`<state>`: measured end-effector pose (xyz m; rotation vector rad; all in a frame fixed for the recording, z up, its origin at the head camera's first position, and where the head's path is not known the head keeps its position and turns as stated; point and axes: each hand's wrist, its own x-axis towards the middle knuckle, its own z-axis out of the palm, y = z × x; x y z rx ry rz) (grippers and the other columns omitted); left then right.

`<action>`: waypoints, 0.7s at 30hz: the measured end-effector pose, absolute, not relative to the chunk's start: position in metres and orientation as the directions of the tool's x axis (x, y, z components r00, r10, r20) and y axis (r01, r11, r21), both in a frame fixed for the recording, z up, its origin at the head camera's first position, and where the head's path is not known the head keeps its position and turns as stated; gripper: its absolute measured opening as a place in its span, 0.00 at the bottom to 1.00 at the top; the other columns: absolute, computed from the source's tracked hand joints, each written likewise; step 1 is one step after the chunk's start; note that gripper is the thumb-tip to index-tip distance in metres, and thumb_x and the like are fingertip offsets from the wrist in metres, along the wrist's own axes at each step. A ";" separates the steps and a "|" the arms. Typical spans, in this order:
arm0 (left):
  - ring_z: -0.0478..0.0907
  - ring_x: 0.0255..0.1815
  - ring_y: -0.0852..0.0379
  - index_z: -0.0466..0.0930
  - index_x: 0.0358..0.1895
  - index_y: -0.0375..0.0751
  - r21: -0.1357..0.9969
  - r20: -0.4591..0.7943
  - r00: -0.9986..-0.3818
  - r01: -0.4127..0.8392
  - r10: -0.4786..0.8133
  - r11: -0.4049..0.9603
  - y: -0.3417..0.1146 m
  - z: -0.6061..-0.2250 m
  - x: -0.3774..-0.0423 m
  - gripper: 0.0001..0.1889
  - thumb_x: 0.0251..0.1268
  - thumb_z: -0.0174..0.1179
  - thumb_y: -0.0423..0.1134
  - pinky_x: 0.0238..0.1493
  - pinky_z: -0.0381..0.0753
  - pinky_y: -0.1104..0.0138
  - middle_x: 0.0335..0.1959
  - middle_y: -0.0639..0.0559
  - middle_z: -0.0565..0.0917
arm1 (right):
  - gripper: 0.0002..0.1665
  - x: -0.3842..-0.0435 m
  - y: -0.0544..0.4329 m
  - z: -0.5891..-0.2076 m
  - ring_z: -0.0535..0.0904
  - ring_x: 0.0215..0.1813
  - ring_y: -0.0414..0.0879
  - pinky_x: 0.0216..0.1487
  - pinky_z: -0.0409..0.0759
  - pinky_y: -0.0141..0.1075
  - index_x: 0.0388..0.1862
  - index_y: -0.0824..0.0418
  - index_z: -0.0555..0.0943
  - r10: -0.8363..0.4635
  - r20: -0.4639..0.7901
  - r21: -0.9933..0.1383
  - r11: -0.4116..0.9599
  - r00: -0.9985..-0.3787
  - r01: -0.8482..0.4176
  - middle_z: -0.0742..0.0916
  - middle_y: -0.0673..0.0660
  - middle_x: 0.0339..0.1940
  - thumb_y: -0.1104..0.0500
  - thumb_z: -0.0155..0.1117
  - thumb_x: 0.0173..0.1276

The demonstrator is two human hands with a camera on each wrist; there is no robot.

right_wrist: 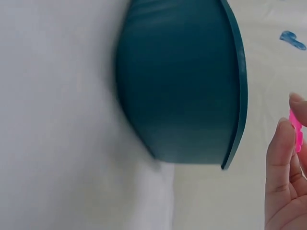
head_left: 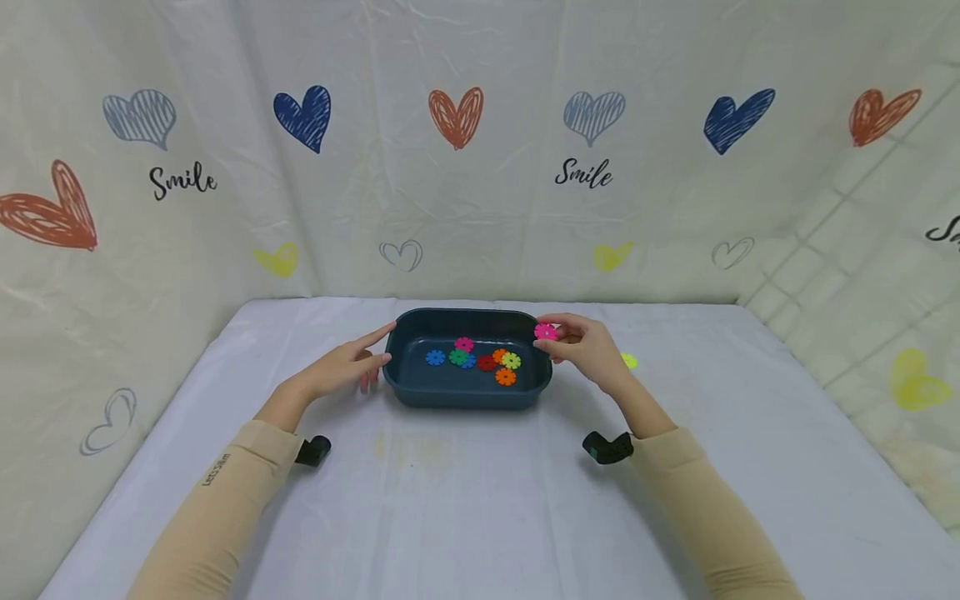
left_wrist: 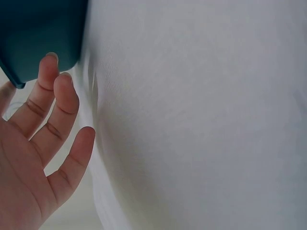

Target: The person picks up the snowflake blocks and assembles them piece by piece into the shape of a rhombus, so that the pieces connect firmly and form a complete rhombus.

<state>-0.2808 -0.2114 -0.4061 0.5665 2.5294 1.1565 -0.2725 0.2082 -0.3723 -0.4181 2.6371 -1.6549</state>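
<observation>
"While the left hand (head_left: 339, 367) touches one end of the basin (head_left: 468, 400), what does the right hand (head_left: 588, 346) do?"

"It pinches a pink disc (head_left: 546, 332) between thumb and fingers, at the basin's right-end rim."

"And the left fingers?"

"Loosely extended and grasping nothing; the index fingertip is at the rim, the thumb against the side."

"How does the pink disc look?"

"Bright, flat and flower-shaped, with a notched edge. From the right wrist it shows nearly edge-on, thin and partly hidden by the fingertips."

"Where does the basin stand?"

"Near the far edge of the tabletop (head_left: 450, 517), about midway between its sides. It is dark blue-green, with rounded corners, and similar discs (head_left: 436, 357) lie in it: blue, green, pink, red, orange and yellow-green."

"Any outside?"

"One yellow disc (head_left: 629, 360) on the tabletop, right of the basin, partly behind the right hand."

"Can you read anything?"

"'Smile' (head_left: 183, 180), in black script on the heart-printed backdrop (head_left: 510, 192), appears twice whole and once cut off. The left sleeve (head_left: 225, 500) bears small lettering starting 'Let's'; the rest is too small to tell."
</observation>
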 end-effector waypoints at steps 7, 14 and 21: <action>0.79 0.32 0.48 0.46 0.85 0.58 0.772 -0.109 -0.878 0.221 0.466 0.596 -0.211 -0.404 -0.280 0.36 0.82 0.50 0.53 0.51 0.69 0.53 0.27 0.42 0.80 | 0.28 -0.271 0.238 -0.377 0.83 0.32 0.47 0.45 0.83 0.46 0.65 0.63 0.80 -0.191 0.122 -0.872 0.448 -0.974 -0.197 0.85 0.66 0.38 0.56 0.74 0.69; 0.79 0.31 0.47 0.46 0.85 0.55 0.775 -0.097 -0.873 0.235 0.478 0.587 -0.211 -0.403 -0.279 0.36 0.82 0.51 0.51 0.51 0.69 0.53 0.27 0.41 0.80 | 0.29 -0.273 0.270 -0.385 0.82 0.33 0.45 0.42 0.82 0.38 0.66 0.65 0.79 -0.157 0.104 -0.868 0.467 -0.982 -0.166 0.83 0.61 0.35 0.55 0.73 0.70; 0.78 0.31 0.47 0.46 0.85 0.53 0.768 -0.095 -0.874 0.240 0.477 0.594 -0.212 -0.403 -0.279 0.36 0.82 0.51 0.51 0.49 0.69 0.53 0.27 0.41 0.80 | 0.33 -0.274 0.300 -0.390 0.83 0.34 0.47 0.42 0.81 0.38 0.69 0.67 0.76 -0.142 0.070 -0.837 0.530 -0.987 -0.136 0.84 0.62 0.36 0.54 0.72 0.71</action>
